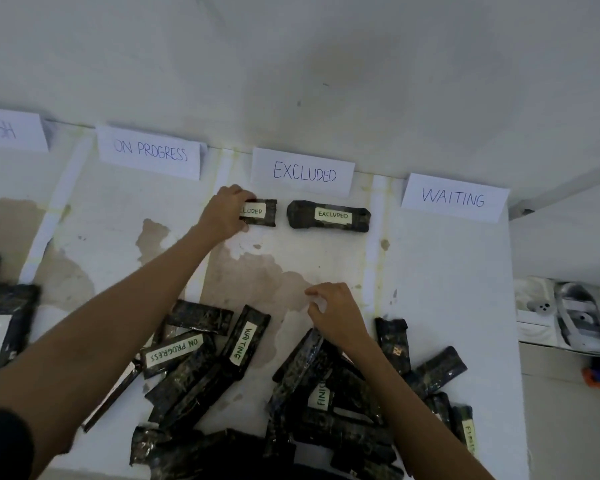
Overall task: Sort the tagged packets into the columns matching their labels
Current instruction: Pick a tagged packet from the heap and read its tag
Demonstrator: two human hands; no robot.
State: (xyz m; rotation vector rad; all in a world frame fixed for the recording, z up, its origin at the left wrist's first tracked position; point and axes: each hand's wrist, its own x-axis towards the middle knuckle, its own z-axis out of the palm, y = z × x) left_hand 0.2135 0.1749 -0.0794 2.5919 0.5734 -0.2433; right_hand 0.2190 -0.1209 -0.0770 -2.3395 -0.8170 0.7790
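While the left hand (pixel 224 216) is gripping the end of an EXCLUDED-tagged packet (pixel 261 212) on the table (pixel 447 271) below the EXCLUDED sign (pixel 303 172), a second EXCLUDED packet (pixel 329 216) is lying just right of it. The right hand (pixel 336 315) is hovering with fingers loosely curled, holding nothing, over the packet pile (pixel 257 386) nearer the person.

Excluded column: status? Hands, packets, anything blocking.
Left hand on an EXCLUDED packet, setting it beside the placed one under the EXCLUDED sign. Right hand over the unsorted pile, fingers curled, empty. Column unobstructed.
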